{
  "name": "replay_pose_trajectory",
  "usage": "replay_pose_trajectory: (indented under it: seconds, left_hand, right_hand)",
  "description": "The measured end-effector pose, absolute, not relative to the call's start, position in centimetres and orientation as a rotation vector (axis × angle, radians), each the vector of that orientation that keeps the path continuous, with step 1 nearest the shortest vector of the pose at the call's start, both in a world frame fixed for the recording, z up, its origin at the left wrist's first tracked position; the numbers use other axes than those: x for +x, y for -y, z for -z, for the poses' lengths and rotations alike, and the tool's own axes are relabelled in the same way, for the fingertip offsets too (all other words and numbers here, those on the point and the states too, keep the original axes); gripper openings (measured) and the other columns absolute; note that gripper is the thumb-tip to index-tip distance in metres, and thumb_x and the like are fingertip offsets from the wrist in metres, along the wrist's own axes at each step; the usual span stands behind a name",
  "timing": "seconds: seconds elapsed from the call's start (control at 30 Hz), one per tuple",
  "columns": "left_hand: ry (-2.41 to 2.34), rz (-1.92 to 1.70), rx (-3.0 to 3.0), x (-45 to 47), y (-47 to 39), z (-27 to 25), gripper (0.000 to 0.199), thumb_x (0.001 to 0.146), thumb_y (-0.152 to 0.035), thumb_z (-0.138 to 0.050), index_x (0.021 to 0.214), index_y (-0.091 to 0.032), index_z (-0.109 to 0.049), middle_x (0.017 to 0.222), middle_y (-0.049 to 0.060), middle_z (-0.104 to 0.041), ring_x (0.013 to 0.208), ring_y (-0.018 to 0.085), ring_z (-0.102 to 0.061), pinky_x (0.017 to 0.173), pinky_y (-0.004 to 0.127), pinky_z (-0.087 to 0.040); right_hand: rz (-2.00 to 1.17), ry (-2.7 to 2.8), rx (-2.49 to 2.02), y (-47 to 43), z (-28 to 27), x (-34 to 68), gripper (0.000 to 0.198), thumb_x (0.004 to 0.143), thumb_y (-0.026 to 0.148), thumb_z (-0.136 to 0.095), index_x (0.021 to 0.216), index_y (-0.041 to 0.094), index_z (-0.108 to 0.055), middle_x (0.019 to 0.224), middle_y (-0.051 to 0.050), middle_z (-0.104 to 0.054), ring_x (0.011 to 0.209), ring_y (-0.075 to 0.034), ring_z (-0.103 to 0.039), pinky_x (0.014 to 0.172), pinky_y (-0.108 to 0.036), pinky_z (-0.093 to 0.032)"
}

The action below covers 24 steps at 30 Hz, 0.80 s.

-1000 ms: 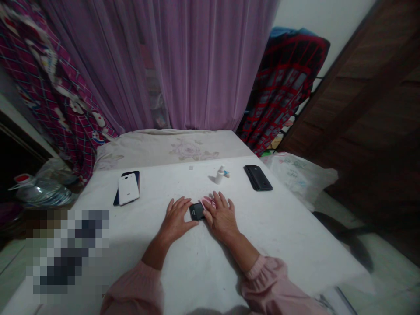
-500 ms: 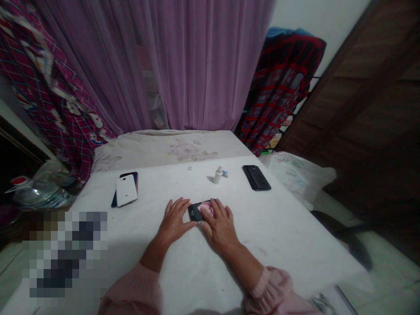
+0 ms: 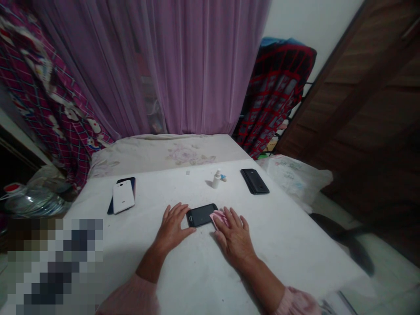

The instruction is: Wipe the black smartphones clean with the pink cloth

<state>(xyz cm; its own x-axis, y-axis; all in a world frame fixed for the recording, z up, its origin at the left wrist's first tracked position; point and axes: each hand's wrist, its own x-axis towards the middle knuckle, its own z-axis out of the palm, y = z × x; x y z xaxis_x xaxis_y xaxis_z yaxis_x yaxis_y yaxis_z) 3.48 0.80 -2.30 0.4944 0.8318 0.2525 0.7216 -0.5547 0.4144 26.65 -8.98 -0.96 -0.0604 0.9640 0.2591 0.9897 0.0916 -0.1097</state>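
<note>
A black smartphone lies face up on the white-covered table, its dark screen showing. My left hand brackets the phone's left end, thumb at the lower corner and fingertips at the upper one, holding it lightly. In my right hand is a small folded pink cloth, pressed under the fingers at the phone's right end. Part of the cloth is hidden by those fingers.
A small white bottle stands beyond the phone, beside a small blue-and-white item. Two stacked phones, white on top, lie left; dark phones lie right. A plastic bag hangs past the right edge.
My right hand has slid the pink cloth rightward across the screen to the phone's right end, uncovering most of the screen. My left hand stays at the phone's left end.
</note>
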Motion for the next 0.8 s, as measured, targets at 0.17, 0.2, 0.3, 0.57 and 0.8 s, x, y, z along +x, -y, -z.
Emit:
replay_pose_trajectory:
  seconds: [0.17,0.2,0.3,0.57,0.8]
  left_hand:
    - [-1.305,-0.628,2.507,3.3,-0.9,2.5,0.056,0.078,-0.041,-0.07,0.129,-0.027,-0.052,0.138,0.007,-0.056,0.134,0.028,-0.043,0.116,0.055,-0.02]
    - [-1.305,-0.62,2.51,3.3,-0.9,2.5,0.056,0.078,-0.04,-0.069,0.13,-0.027,-0.051,0.138,0.007,-0.056,0.135,0.028,-0.043,0.117,0.055,-0.019]
    - [-1.323,-0.584,2.511,3.4,-0.8,2.4,0.061,0.078,-0.038,-0.069,0.134,-0.025,-0.048,0.14,0.008,-0.054,0.136,0.029,-0.041,0.117,0.055,-0.018]
    - [-1.31,-0.555,2.541,3.9,-0.7,2.5,0.057,0.08,-0.04,-0.066,0.133,-0.026,-0.049,0.142,0.008,-0.053,0.137,0.03,-0.039,0.117,0.056,-0.012]
    - [-1.279,-0.506,2.574,3.5,-1.3,3.0,0.062,0.084,-0.037,-0.06,0.141,-0.025,-0.041,0.146,0.009,-0.048,0.138,0.03,-0.037,0.117,0.056,-0.013]
  right_hand:
    - [0.129,2.078,-1.913,8.5,1.5,27.2,0.049,0.093,0.036,-0.05,0.141,0.028,-0.045,0.147,-0.008,-0.045,0.132,-0.029,-0.043,0.101,-0.047,-0.035]
    - [0.113,2.073,-1.908,8.4,1.5,27.2,0.05,0.093,0.035,-0.05,0.142,0.026,-0.045,0.146,-0.008,-0.046,0.13,-0.028,-0.045,0.101,-0.045,-0.036]
    - [0.084,2.054,-1.91,8.4,1.2,26.9,0.05,0.093,0.035,-0.049,0.141,0.021,-0.046,0.143,-0.008,-0.049,0.129,-0.027,-0.046,0.102,-0.044,-0.035]
    - [0.081,2.049,-1.859,7.1,1.5,27.1,0.046,0.095,0.035,-0.044,0.138,0.019,-0.05,0.136,-0.01,-0.056,0.124,-0.026,-0.05,0.098,-0.042,-0.038]
    - [0.064,1.983,-1.831,4.2,1.4,26.4,0.04,0.096,0.032,-0.043,0.132,0.017,-0.055,0.127,-0.012,-0.061,0.116,-0.024,-0.053,0.093,-0.039,-0.041]
